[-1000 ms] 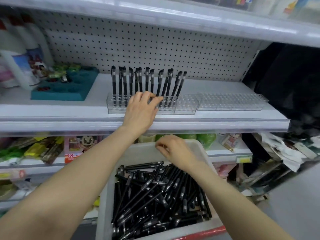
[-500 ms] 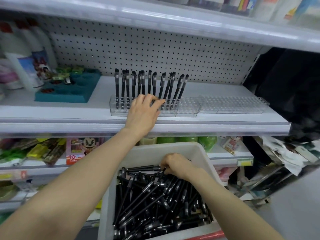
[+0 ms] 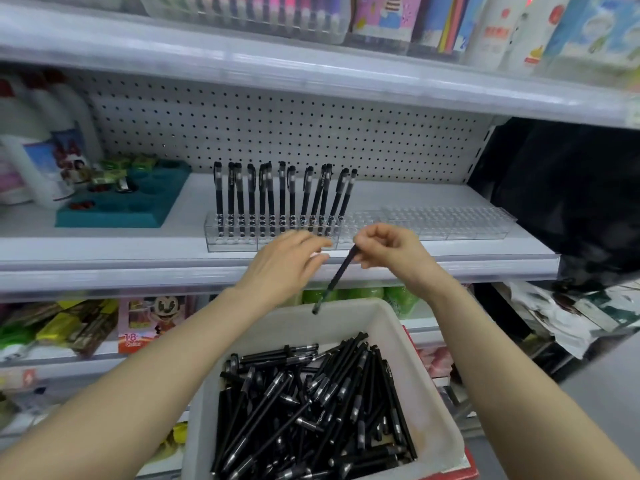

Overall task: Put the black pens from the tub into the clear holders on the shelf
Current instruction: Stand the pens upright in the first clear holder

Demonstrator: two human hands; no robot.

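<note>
Pinching the upper end of a single black pen (image 3: 334,278) between thumb and curled fingers, the right hand (image 3: 388,252) hangs just in front of the front edge of the shelf (image 3: 104,251). The pen slants down and to the left from that grip, and its lower tip is in the air above the far rim of the white tub (image 3: 391,327). The left hand (image 3: 284,268) is beside it with its fingers loosely stretched and holding nothing. Its fingertips point toward the right hand and are near the top of the pen but apart from it. Inside the tub lies a jumbled pile of black pens (image 3: 311,403), crossing one another at many angles. On the shelf, a clear holder (image 3: 235,237) carries a row of pens (image 3: 282,192) standing upright or leaning slightly to the right. A second clear holder (image 3: 450,225) lies just beside it on the right. Further left on the same shelf sits a teal tray (image 3: 121,206), and a white pegboard (image 3: 277,133) backs the shelf.
</note>
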